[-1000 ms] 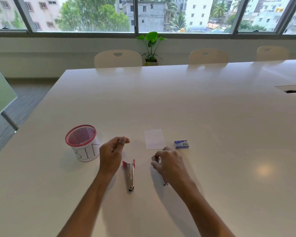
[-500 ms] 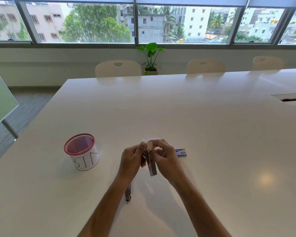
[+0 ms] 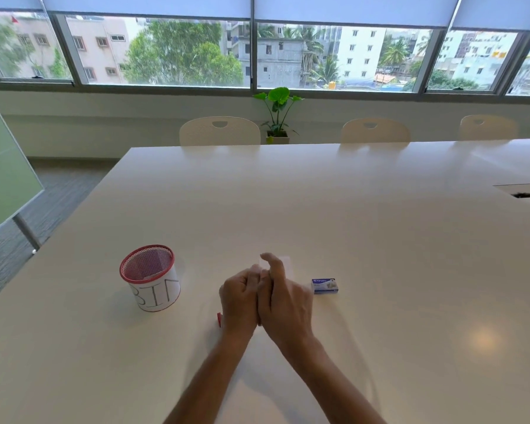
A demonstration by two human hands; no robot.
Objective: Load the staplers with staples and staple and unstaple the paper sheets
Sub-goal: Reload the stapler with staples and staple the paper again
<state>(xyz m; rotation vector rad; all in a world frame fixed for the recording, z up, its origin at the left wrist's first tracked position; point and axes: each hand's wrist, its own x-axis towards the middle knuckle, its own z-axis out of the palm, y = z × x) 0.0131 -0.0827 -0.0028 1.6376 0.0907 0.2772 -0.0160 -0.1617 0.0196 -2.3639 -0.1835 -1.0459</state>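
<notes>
Now our left hand and right hand press together, contents hidden. Staple box at three o'clock looks light; pinch its long sides.

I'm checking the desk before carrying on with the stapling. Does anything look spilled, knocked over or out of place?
Nothing stands out. The red mesh bin stands upright, and the blue staple box lies closed and flat on the table. The left hand and right hand are pressed together, hiding whatever they hold.
</notes>
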